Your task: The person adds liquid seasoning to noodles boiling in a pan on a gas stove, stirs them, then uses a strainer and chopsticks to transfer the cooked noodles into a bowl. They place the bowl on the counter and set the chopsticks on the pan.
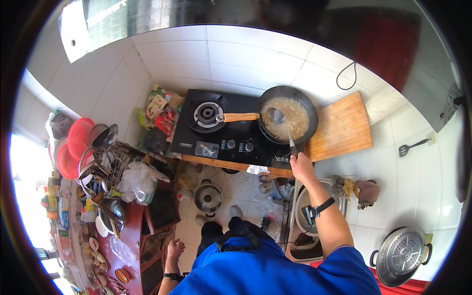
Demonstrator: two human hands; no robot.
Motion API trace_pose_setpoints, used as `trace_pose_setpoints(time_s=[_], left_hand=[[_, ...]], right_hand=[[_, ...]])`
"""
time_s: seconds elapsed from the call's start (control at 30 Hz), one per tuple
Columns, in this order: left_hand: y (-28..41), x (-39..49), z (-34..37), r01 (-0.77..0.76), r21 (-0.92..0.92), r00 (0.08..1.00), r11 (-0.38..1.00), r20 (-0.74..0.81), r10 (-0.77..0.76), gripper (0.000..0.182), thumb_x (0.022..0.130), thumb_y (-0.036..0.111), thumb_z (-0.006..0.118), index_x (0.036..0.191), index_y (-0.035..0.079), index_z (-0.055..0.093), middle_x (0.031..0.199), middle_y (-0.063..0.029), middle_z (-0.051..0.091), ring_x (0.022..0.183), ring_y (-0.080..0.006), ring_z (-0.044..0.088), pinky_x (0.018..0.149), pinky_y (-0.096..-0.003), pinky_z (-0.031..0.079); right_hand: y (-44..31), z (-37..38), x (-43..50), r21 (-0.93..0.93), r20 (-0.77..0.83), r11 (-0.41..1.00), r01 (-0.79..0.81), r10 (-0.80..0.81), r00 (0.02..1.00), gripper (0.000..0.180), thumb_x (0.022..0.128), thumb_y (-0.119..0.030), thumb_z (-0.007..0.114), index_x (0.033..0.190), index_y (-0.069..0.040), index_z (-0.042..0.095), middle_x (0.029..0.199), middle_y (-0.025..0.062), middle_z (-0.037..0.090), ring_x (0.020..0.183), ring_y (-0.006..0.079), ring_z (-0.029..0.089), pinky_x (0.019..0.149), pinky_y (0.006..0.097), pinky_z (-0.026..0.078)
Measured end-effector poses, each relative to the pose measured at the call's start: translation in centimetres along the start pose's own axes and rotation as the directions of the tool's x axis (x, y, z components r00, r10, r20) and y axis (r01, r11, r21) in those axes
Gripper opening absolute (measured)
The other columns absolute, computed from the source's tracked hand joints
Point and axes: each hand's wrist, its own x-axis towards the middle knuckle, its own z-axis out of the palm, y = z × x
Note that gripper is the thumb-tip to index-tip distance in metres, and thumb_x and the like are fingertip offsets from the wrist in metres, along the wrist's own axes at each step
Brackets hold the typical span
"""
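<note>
My right hand (303,167) grips the dark handle of a metal ladle (289,136). The ladle's bowl rests in a black wok (312,110), among pale strands, perhaps noodles, in a light brown broth (291,105). Steadied by no hand, the wok's wooden handle (241,117) points left. It stands over the right side of a black glass gas cooktop (236,99), hiding what is under it. My left hand (175,249) hangs low beside the dark red cabinet (132,225), fingers loosely curled, with nothing visible in it.
A bare gas burner (208,112) lies left of the wok. To its right leans a wooden cutting board (343,125). A lidded pot (208,198) stands on the floor near my feet. Below the cooktop's right end is a sink (341,206). Utensils and bags crowd a dish rack (114,162) at left.
</note>
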Motion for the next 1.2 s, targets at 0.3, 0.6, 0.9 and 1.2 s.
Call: trace_pose_setpoints(time_s=[0.3, 0.6, 0.9, 1.2], left_hand=[[-3.0, -2.1, -1.0, 0.074, -0.067, 0.997, 0.995, -0.026, -0.076, 0.038, 0.100, 0.017, 0.058, 0.132, -0.003, 0.053, 0.100, -0.0124, 0.071, 0.079, -0.0186, 0.070, 0.066, -0.0300, 0.055], [-5.7, -2.3, 0.1, 0.127, -0.084, 0.992, 0.988, -0.014, -0.129, 0.038, 0.100, 0.017, 0.056, 0.134, -0.002, 0.054, 0.096, -0.0109, 0.070, 0.076, -0.0189, 0.068, 0.064, -0.0311, 0.054], [-1.9, -1.5, -0.2, 0.067, -0.011, 0.997, 0.998, -0.023, -0.067, 0.039, 0.101, 0.017, 0.057, 0.135, -0.002, 0.052, 0.105, -0.0138, 0.072, 0.085, -0.0201, 0.071, 0.071, -0.0319, 0.057], [-1.4, -1.7, 0.0, 0.069, -0.035, 0.997, 0.997, -0.017, -0.070, 0.041, 0.100, 0.018, 0.058, 0.135, -0.002, 0.051, 0.104, -0.0130, 0.072, 0.083, -0.0191, 0.071, 0.070, -0.0299, 0.056]], right_hand=[[1.8, -2.4, 3.3, -0.350, -0.291, 0.930, -0.110, 0.004, 0.957, 0.038, 0.101, -0.035, 0.052, 0.104, 0.002, 0.057, 0.088, 0.0253, 0.072, 0.086, 0.0462, 0.070, 0.076, 0.0551, 0.055], [2.8, -1.3, 1.5, 0.788, 0.540, 0.167, -0.592, 0.275, 0.796, 0.040, 0.105, -0.040, 0.047, 0.098, -0.003, 0.060, 0.059, -0.0027, 0.042, 0.045, 0.0130, 0.035, 0.047, 0.0306, 0.034], [-1.5, -2.2, -1.5, 0.841, 0.532, 0.039, -0.540, 0.123, 0.838, 0.038, 0.106, -0.039, 0.047, 0.105, -0.003, 0.060, 0.055, -0.0048, 0.037, 0.043, 0.0103, 0.032, 0.045, 0.0281, 0.030], [4.4, -2.2, 1.6, 0.574, 0.032, 0.786, -0.230, 0.259, 0.965, 0.042, 0.103, -0.038, 0.052, 0.092, 0.003, 0.058, 0.065, 0.0077, 0.055, 0.047, 0.0187, 0.050, 0.048, 0.0366, 0.043]])
